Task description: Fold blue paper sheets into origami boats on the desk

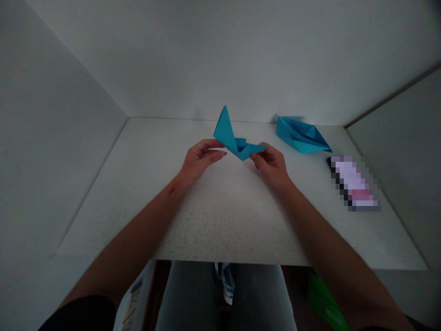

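Note:
A blue origami figure (225, 131) is held up above the white table, roughly in front of me. Its left end rises to a tall point, and its right end narrows to a low tip. My right hand (270, 163) pinches that low tip between thumb and fingers. At the tall end, my left hand (203, 156) has its fingertips partly hidden behind the paper. The left thumb stretches out below, with a gap between it and the fingers. A second blue origami piece, a paper boat (303, 138), rests on the table to the right, near the wall.
On the right of the white table (220, 220) lies a phone (353, 181), its screen blurred by pixels. Walls (220, 59) close in the back and both sides. Below the front edge are my legs (193, 294) and a green object (325, 301).

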The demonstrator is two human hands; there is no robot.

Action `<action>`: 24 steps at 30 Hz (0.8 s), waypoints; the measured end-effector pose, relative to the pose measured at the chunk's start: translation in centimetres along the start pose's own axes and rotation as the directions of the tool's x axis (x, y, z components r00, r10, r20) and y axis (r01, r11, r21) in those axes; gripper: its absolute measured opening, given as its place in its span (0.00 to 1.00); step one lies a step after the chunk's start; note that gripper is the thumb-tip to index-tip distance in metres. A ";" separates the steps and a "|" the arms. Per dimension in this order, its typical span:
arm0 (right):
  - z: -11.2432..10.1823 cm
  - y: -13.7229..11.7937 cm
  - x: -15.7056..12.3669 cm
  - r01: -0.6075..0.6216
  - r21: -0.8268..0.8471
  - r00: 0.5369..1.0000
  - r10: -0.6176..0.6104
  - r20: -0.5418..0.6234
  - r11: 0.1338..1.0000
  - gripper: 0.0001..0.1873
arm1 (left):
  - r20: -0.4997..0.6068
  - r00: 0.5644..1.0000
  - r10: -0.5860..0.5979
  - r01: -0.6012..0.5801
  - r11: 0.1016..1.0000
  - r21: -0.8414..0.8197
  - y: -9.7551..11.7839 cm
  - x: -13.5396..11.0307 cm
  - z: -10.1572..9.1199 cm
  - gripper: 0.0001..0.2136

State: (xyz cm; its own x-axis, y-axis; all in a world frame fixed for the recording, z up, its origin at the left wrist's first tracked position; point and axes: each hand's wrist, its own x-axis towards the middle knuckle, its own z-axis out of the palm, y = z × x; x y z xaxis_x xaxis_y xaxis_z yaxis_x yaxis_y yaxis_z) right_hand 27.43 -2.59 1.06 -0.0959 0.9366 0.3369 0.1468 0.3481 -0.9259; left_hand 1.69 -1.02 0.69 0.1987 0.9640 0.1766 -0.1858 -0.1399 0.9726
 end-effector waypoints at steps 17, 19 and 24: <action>0.0 -0.3 -0.3 0.016 -0.045 0.989 -0.009 0.149 0.999 0.16 | -0.172 0.985 -0.009 0.018 0.999 0.051 -0.9 0.4 -0.5 0.28; -0.1 -0.1 -0.3 -0.003 -0.043 0.990 0.009 0.139 0.999 0.14 | -0.198 0.980 0.005 0.007 0.998 0.061 -1.0 0.5 -0.8 0.28; -0.6 0.4 0.1 -0.014 -0.056 1.000 0.016 0.027 0.998 0.13 | -0.298 0.952 0.070 -0.029 0.990 0.141 -0.7 1.0 -1.7 0.27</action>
State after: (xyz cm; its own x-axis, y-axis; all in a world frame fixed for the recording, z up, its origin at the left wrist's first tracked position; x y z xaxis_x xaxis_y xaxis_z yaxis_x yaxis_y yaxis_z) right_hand 28.07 -2.30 0.83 -0.1199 0.9405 0.3178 0.2033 0.3366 -0.9194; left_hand 0.39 0.43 -0.06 -0.1105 0.9753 0.1912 -0.0536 -0.1980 0.9787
